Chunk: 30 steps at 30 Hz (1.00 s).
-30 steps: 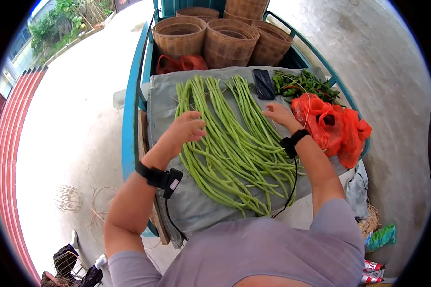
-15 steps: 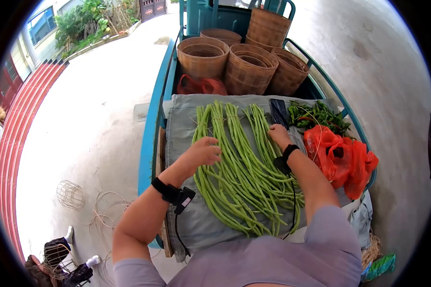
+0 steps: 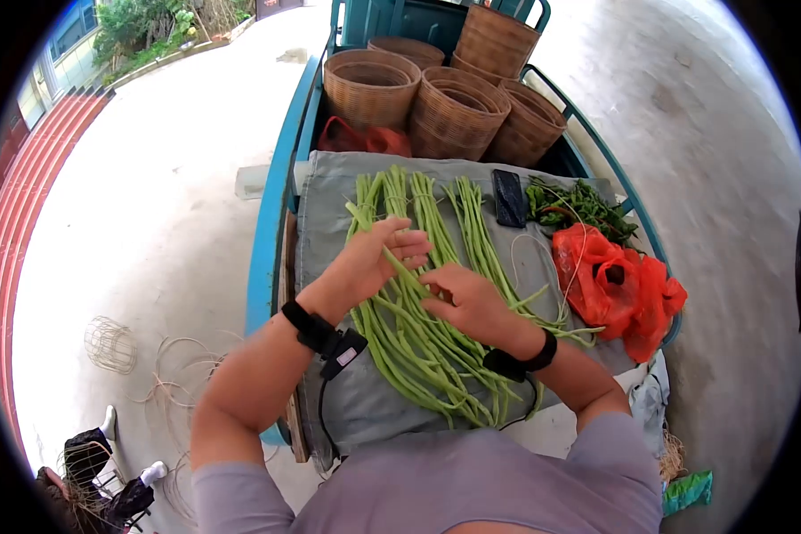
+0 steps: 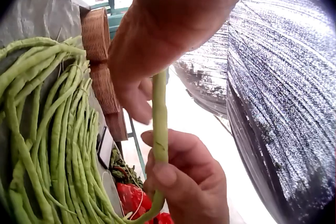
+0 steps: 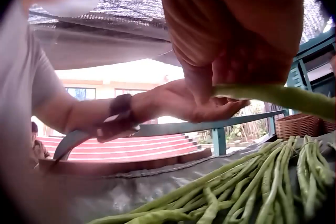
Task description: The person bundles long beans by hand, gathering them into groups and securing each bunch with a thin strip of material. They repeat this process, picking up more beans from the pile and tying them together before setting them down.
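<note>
Raised over the green bean bundles (image 3: 476, 236), my left hand (image 3: 360, 262) holds one long bean (image 3: 400, 269) by its thumb, the other fingers loosely extended. My right hand (image 3: 472, 304) pinches the same bean just to the right of it. In the left wrist view, the bean (image 4: 160, 113) runs down from my left hand (image 4: 173, 19) to the thumb and fingers of my right hand (image 4: 191, 182). The right wrist view has my right hand (image 5: 236, 35) close up on the bean (image 5: 278, 95), my left hand (image 5: 178, 100) behind it, partly hidden.
Several bundles lie on a grey cloth (image 3: 329, 182) in a blue-railed cart. A phone (image 3: 509, 198), leafy green peppers (image 3: 587, 206) and a red bag (image 3: 596, 285) are at right. Woven baskets (image 3: 371, 89) stand at the back.
My right hand has moved left from the rightmost bundle toward my left hand. A single bean is now held between both hands; earlier my left hand hovered with nothing visible in it.
</note>
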Each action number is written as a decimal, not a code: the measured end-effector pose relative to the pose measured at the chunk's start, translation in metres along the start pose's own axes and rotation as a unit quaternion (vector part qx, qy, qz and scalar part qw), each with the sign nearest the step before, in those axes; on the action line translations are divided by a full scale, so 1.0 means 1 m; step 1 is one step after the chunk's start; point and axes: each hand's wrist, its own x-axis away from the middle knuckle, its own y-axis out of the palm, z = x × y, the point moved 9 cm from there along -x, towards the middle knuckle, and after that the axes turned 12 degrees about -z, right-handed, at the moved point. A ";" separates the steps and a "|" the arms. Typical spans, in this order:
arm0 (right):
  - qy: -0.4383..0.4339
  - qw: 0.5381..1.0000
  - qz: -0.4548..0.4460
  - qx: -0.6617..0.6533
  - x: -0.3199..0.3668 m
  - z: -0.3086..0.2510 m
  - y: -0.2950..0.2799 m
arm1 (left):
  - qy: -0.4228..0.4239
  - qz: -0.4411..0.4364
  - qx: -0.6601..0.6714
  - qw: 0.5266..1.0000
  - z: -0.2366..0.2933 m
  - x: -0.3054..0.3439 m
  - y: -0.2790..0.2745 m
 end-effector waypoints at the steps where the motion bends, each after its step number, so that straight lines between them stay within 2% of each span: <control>1: -0.024 0.999 -0.010 0.041 0.001 -0.008 0.003 | -0.004 0.022 0.010 1.000 0.000 0.004 0.002; 2: -0.046 0.995 -0.024 0.081 0.002 -0.019 0.009 | -0.038 0.005 0.020 0.999 -0.008 0.007 -0.001; 3: -0.024 0.993 -0.069 0.096 0.003 -0.006 0.007 | -0.069 -0.011 0.025 0.997 -0.013 0.004 -0.006; 6: 0.102 0.994 0.036 -0.019 0.007 0.062 -0.025 | -0.148 -0.020 0.019 0.989 -0.022 0.005 -0.003; 7: 0.144 0.989 0.015 -0.003 0.008 0.077 -0.032 | -0.170 -0.016 0.014 0.985 -0.025 0.007 -0.001; 8: 0.183 0.983 -0.005 0.014 0.009 0.093 -0.039 | -0.166 -0.002 -0.007 0.986 -0.023 0.007 -0.005; 11: 0.237 0.963 0.008 0.127 0.011 0.166 -0.035 | -0.145 0.051 -0.055 0.987 -0.022 0.004 -0.020; 14: 0.270 0.950 0.043 0.149 0.002 0.201 -0.029 | -0.113 0.108 -0.063 0.986 -0.015 0.004 -0.037; 16: 0.371 0.916 -0.001 0.154 -0.004 0.225 -0.021 | -0.106 0.128 -0.056 0.985 -0.007 0.005 -0.045; 17: 0.424 0.893 -0.022 0.153 -0.002 0.236 -0.014 | -0.110 0.106 -0.056 0.987 -0.005 0.004 -0.045; 20: 0.381 0.907 -0.060 0.167 -0.008 0.253 -0.001 | -0.124 0.049 -0.062 0.989 -0.005 0.004 -0.039; 23: 0.410 0.897 -0.092 0.140 -0.007 0.258 -0.004 | -0.140 0.028 -0.083 0.986 -0.005 0.008 -0.030; 26: 0.435 0.889 -0.071 0.120 0.002 0.272 -0.014 | -0.137 0.027 -0.087 0.986 -0.001 0.007 -0.035; 27: 0.430 0.900 -0.053 0.054 0.005 0.255 -0.027 | -0.134 0.025 -0.093 0.986 0.000 0.007 -0.036; 28: 0.408 0.909 -0.004 -0.088 0.010 0.251 -0.030 | -0.131 0.018 -0.104 0.986 0.001 0.006 -0.037; 29: 0.376 0.897 0.044 -0.228 0.016 0.250 -0.030 | -0.127 0.011 -0.115 0.985 0.001 0.005 -0.037; 30: 0.337 0.864 0.090 -0.363 0.021 0.245 -0.031 | -0.124 0.004 -0.126 0.984 0.002 0.005 -0.037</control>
